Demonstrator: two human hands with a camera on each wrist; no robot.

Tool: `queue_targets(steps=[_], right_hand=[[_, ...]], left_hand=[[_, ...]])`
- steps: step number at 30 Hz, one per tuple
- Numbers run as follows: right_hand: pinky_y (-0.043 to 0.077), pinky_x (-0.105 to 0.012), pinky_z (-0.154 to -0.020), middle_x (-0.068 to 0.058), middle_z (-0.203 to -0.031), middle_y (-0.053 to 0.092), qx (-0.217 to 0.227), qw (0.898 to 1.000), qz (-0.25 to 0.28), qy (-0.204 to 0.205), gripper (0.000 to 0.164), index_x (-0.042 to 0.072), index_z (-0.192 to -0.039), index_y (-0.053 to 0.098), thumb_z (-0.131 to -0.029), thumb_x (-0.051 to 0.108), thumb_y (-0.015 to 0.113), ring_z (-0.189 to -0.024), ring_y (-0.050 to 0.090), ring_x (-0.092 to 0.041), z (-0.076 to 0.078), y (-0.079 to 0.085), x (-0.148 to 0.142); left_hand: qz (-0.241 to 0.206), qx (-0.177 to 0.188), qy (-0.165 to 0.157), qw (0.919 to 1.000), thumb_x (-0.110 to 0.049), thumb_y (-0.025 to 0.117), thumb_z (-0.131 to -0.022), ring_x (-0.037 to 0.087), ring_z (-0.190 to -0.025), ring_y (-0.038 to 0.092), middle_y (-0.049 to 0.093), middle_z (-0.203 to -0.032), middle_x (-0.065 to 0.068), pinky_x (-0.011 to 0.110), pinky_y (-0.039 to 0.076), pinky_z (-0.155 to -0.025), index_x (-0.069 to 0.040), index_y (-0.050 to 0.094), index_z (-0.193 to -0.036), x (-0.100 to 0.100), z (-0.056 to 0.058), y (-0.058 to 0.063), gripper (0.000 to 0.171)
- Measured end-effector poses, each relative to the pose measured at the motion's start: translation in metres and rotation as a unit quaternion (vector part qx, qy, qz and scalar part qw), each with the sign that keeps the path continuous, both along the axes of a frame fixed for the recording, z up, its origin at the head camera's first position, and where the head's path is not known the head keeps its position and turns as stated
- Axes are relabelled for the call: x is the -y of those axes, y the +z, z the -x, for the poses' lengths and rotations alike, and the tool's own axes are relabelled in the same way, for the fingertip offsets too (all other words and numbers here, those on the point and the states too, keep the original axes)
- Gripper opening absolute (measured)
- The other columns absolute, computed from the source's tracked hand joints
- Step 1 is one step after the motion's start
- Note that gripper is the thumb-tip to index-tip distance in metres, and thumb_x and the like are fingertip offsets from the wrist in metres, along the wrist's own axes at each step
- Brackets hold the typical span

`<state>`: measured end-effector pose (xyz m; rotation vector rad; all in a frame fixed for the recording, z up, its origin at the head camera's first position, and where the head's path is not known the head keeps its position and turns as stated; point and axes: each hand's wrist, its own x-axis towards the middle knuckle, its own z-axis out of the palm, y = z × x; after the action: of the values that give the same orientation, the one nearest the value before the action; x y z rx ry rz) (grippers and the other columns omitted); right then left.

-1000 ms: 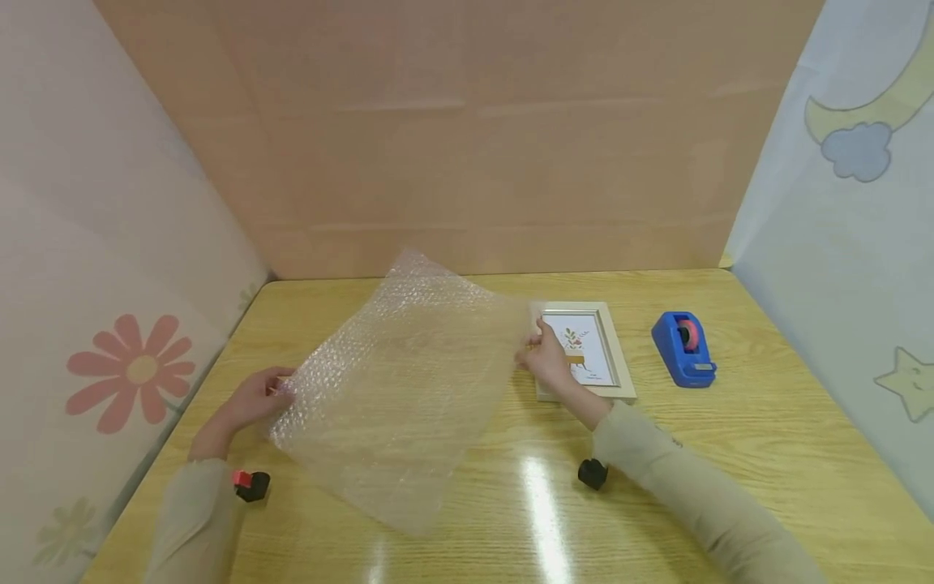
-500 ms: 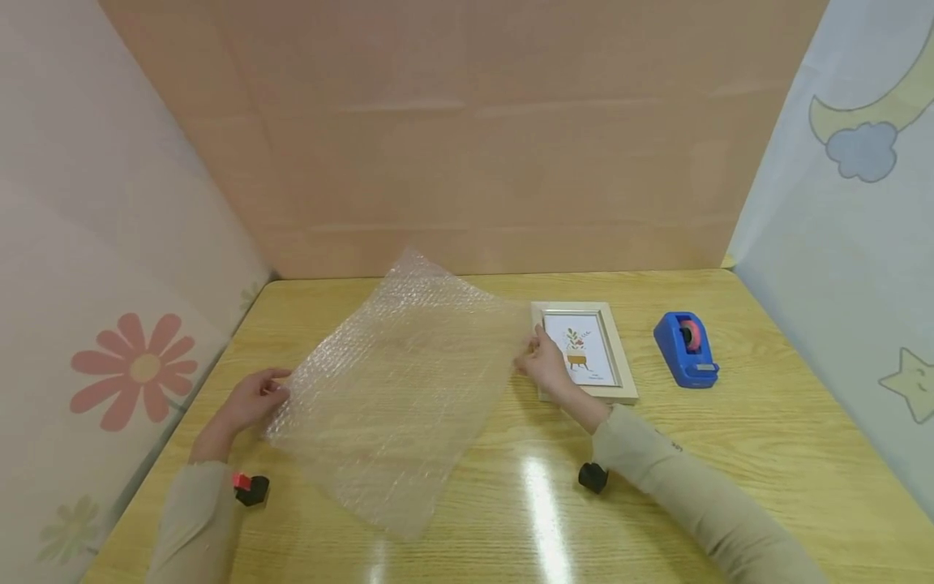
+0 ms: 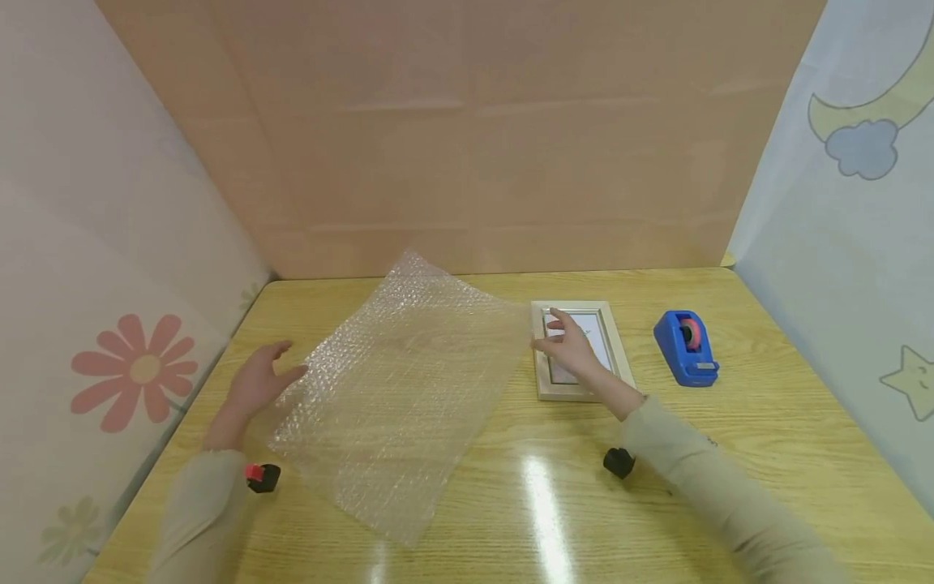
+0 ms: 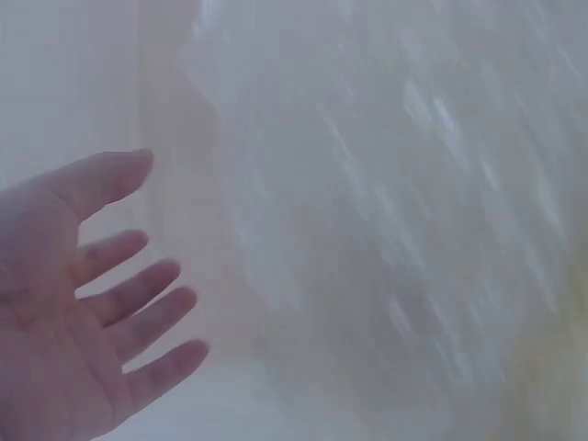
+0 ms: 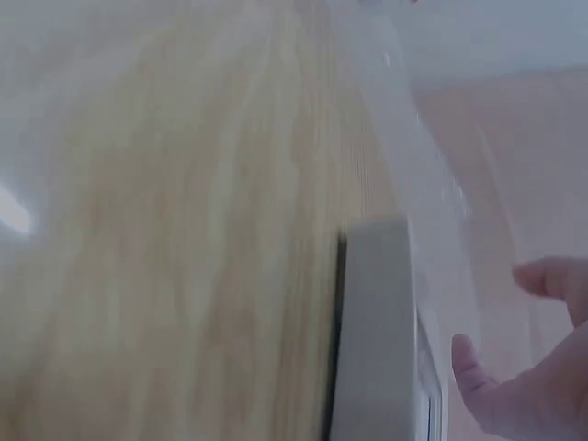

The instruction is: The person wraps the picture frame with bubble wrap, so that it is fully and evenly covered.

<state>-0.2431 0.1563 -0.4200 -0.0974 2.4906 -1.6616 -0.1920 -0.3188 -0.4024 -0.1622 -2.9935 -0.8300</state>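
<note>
A clear sheet of bubble wrap (image 3: 409, 389) lies spread on the table, one corner pointing to the back. Beside its left edge is my left hand (image 3: 259, 381); in the left wrist view its fingers (image 4: 152, 322) are spread and hold nothing. Over the picture frame (image 3: 549, 392) hovers my right hand (image 3: 572, 349), thumb and fingers apart with nothing between them. The frame is pale, has a silver inner border, and lies face up by the wrap's right corner. My hand covers much of its picture.
A blue tape dispenser (image 3: 686, 349) with a pink roll stands right of the frame. Black wrist-camera pieces show by the sleeves. A brown panel (image 3: 467, 162) closes the table's back, and pale printed walls flank both sides.
Both hands have let go of the bubble wrap, which now lies on the table. My right hand has moved right over the picture frame; my left hand has lifted slightly and opened.
</note>
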Motion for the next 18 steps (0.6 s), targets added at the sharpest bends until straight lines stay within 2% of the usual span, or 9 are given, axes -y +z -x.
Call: queue_targets(steps=[4,9,13,18], right_hand=[[0.042,-0.048,-0.09,-0.026,-0.136,0.032,-0.039,0.999,-0.03,0.02,0.072,0.002,-0.144,0.017,-0.088,0.019,0.06,-0.119,0.038,-0.04,0.013,0.0,-0.032],[0.034,-0.052,-0.096,-0.026,-0.132,0.038,-0.089,0.993,-0.071,0.023,0.063,-0.001,-0.139,0.03,-0.089,0.023,0.059,-0.122,0.035,-0.039,0.029,-0.003,-0.068],[0.026,-0.056,-0.1,-0.026,-0.14,0.029,-0.082,0.991,-0.105,0.018,0.062,-0.001,-0.139,0.028,-0.09,0.025,0.056,-0.128,0.025,-0.041,0.04,-0.009,-0.089],[0.026,-0.058,-0.1,-0.027,-0.143,0.021,-0.064,0.991,-0.12,0.014,0.061,0.0,-0.141,0.024,-0.091,0.013,0.054,-0.13,0.019,-0.044,0.054,-0.019,-0.107]], left_hand=[[0.006,-0.021,-0.015,0.9996,-0.032,0.059,-0.087,0.046,-0.124,0.031,0.034,-0.136,0.028,0.058,0.029,-0.097,0.004,0.034,-0.135,-0.047,0.009,0.014,0.065],[0.009,-0.051,-0.066,0.9965,-0.026,0.066,-0.082,0.038,-0.122,0.039,0.041,-0.135,0.022,0.051,0.034,-0.098,-0.001,0.039,-0.134,-0.124,0.012,0.022,0.064],[-0.006,-0.052,-0.103,0.9933,-0.026,0.069,-0.08,0.031,-0.113,0.049,0.047,-0.131,0.015,0.045,0.043,-0.091,-0.005,0.042,-0.133,-0.184,0.007,0.023,0.064],[-0.032,-0.018,-0.147,0.9885,-0.031,0.07,-0.079,0.026,-0.104,0.056,0.05,-0.128,0.012,0.04,0.048,-0.081,-0.007,0.042,-0.134,-0.243,0.0,0.019,0.066]])
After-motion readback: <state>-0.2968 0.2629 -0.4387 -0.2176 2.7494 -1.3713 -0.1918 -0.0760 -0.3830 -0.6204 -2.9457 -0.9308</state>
